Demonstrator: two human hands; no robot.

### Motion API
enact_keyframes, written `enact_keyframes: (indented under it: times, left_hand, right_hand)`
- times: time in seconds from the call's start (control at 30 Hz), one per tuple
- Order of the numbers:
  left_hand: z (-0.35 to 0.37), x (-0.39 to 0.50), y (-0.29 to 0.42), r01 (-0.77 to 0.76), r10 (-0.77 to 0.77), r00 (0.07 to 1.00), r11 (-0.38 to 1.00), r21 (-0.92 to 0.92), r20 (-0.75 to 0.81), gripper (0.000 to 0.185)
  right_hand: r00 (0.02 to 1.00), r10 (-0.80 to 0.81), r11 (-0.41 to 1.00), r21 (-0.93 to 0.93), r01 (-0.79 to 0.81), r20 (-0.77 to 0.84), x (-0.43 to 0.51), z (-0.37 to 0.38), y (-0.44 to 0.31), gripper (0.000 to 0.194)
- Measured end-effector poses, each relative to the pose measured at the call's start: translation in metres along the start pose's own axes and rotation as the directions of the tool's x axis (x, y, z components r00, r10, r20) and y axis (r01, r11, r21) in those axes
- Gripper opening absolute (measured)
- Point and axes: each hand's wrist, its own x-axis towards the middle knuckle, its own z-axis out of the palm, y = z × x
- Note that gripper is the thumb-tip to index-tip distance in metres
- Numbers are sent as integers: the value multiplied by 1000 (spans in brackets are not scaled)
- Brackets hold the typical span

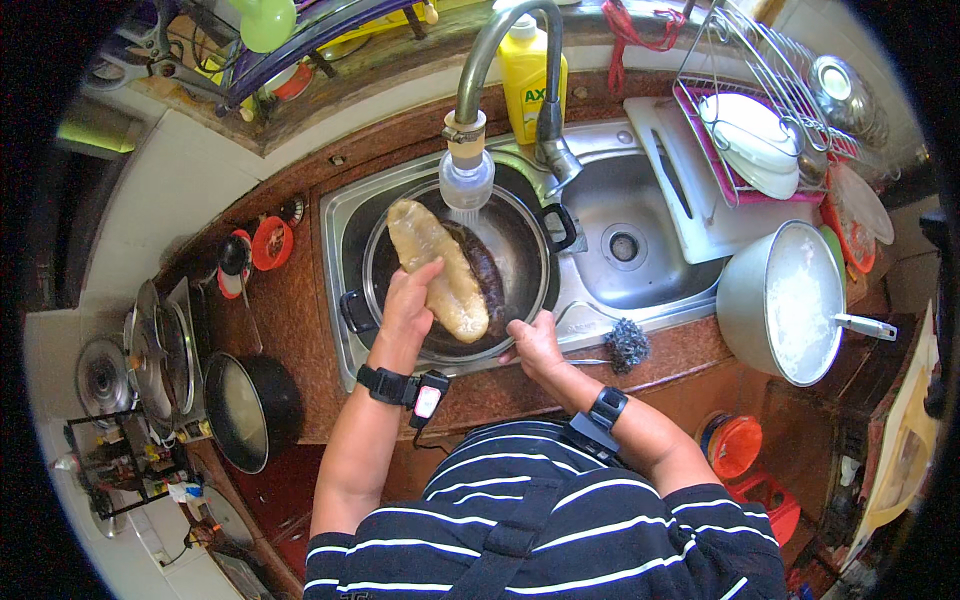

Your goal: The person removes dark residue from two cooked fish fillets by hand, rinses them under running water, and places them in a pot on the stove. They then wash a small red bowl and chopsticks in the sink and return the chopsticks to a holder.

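Observation:
My left hand (411, 298) grips a long, pale, wet piece of food (439, 270), thumb on top, above a round metal pan (517, 259) with black handles in the left sink basin. I cannot tell what food it is. A dark, elongated piece (480, 266) lies partly hidden beneath it in the pan. My right hand (536, 343) is at the pan's near right rim, its fingers partly hidden; whether it grips the rim I cannot tell. Water sprays into the pan from the clear nozzle of the faucet (466, 180).
Right of the pan is the second sink basin (637, 232), with a white cutting board (705, 217) over its edge. A steel scouring pad (627, 345) sits at the front edge. A large metal pot (750, 300) stands at right, a dark pot (281, 412) at left, a yellow bottle (521, 82) behind.

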Motion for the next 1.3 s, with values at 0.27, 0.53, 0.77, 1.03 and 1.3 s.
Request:
enact_keyframes:
  times: [0.27,0.53,0.77,1.03,1.3]
  left_hand:
    - [-32,-14,7,41,-16,993,975,218,-113,34]
    - [-30,-2,18,91,314,934,254,963,-171,36]
    - [-7,-29,41,-201,585,769,-162,966,258,32]
    - [-66,-81,38,-136,736,656,337,932,-170,48]
    - [-45,-80,-23,137,-187,979,905,-403,-86,44]
  right_hand:
    - [999,-41,999,19,42,-23,8,1,-7,21]
    - [1000,24,1000,1,-24,18,0,3,-7,16]
    - [999,29,999,-31,-27,38,1,-1,-4,18]
    - [999,42,998,-51,-41,15,6,-9,-12,19]
    - [996,39,999,-41,-36,79,7,-14,-23,20]
